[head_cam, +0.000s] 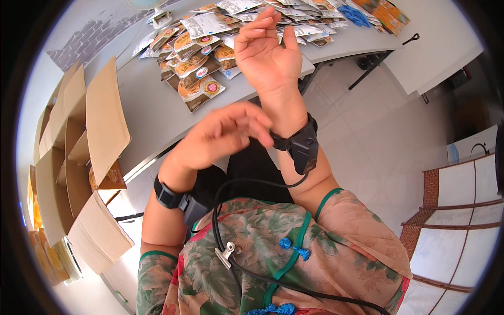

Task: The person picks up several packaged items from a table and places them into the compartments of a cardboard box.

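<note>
My right hand (269,55) is raised palm up over the near edge of the grey table (145,110), its fingers apart and slightly curled, holding nothing. A black device on a strap (303,145) circles its wrist. Blurred, my left hand (232,132) hovers beside that wrist with bent fingers and nothing in it; whether it touches the strap I cannot tell. Another strapped device (189,202) sits on the left wrist. Beyond both hands, brown-and-white food packets (199,90) lie heaped on the table, some printed with a bun picture, others showing a silvery white side (204,24).
Open cardboard boxes with dividers (75,134) stand at the left, flaps spread. A blue glove or cloth (354,15) and an orange printed carton (384,15) lie at the far right of the table. A fan base (160,19) is behind the packets. A folding screen (449,220) stands right. A black cable (256,180) crosses my lap.
</note>
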Available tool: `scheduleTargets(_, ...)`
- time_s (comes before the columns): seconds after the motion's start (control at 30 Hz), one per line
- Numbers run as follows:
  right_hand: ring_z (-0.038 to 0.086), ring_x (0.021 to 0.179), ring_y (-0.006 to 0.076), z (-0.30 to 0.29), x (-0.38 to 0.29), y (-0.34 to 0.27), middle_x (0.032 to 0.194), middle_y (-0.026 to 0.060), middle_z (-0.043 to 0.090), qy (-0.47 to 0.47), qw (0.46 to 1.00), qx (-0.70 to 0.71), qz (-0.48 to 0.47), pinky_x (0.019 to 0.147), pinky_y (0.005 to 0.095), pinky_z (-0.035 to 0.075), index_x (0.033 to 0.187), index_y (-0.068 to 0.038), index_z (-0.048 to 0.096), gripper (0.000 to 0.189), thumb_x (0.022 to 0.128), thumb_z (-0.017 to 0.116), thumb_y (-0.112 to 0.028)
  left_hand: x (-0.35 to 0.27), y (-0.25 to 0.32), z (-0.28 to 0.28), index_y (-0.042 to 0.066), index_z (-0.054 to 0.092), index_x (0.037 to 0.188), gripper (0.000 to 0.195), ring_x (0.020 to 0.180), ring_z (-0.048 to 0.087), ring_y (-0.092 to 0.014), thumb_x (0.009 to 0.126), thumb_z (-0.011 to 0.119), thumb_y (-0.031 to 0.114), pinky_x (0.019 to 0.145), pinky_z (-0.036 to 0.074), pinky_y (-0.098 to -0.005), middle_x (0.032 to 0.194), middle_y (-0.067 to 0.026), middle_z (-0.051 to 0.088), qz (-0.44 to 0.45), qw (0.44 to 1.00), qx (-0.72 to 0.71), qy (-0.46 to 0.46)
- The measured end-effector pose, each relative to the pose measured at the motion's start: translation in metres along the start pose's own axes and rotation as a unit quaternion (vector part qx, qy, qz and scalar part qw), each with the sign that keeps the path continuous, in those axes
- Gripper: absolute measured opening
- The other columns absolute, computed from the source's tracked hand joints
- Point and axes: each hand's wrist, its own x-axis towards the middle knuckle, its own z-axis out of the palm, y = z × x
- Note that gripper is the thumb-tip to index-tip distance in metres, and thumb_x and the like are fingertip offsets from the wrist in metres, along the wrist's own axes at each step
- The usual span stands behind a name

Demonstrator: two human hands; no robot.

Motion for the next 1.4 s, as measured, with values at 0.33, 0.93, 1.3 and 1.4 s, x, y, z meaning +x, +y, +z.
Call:
scheduleTargets(0.33,0.050,0.068,0.0113,-0.080,-0.056,-0.005,0.083,0.0039,0.058,0.138,0.926,-0.317,0.151,0.059,0.0244,0.042,0.101,-0.004,0.057,0.024,0.096,0.046,-0.025,0.019,-0.048,-0.098,-0.002,0.059,0.097,0.025,0.078,0.057,-0.021,0.083,0.047,0.014,0.077,0.047,-0.0357,0.082,-0.0089,0.060,0.159,0.794,-0.489,0.324)
scheduleTargets(0.93,0.062,0.077,0.0142,-0.046,-0.100,0.055,0.082,0.0083,0.064,-0.109,0.640,-0.578,0.495,0.072,0.0254,0.050,0.125,-0.001,0.041,0.042,0.087,0.059,-0.004,0.040,-0.033,-0.091,-0.001,0.056,0.091,0.020,0.066,0.054,-0.018,0.086,0.047,0.017,0.067,0.047,-0.0302,0.073,-0.0056,0.057,0.215,0.846,-0.149,0.465)
scheduleTargets(1.3,0.065,0.073,0.0203,-0.046,-0.088,0.046,0.080,0.0064,0.066,-0.196,0.382,-0.825,0.367,0.072,0.0278,0.050,0.115,0.000,0.051,0.034,0.081,0.060,-0.003,0.029,-0.009,-0.074,-0.003,0.056,0.088,0.018,0.065,0.050,-0.018,0.086,0.046,0.013,0.069,0.044,-0.0317,0.071,-0.0062,0.055,0.217,0.797,-0.490,0.280)
scheduleTargets(1.4,0.063,0.085,0.0263,-0.074,-0.086,0.036,0.091,0.0104,0.065,-0.188,0.347,-0.839,0.374,0.080,0.0309,0.048,0.113,-0.001,0.052,0.034,0.081,0.059,-0.004,0.039,-0.009,-0.057,-0.003,0.055,0.088,0.019,0.067,0.048,-0.018,0.085,0.045,0.013,0.069,0.043,-0.0328,0.072,-0.0067,0.054,0.205,0.771,-0.554,0.238)
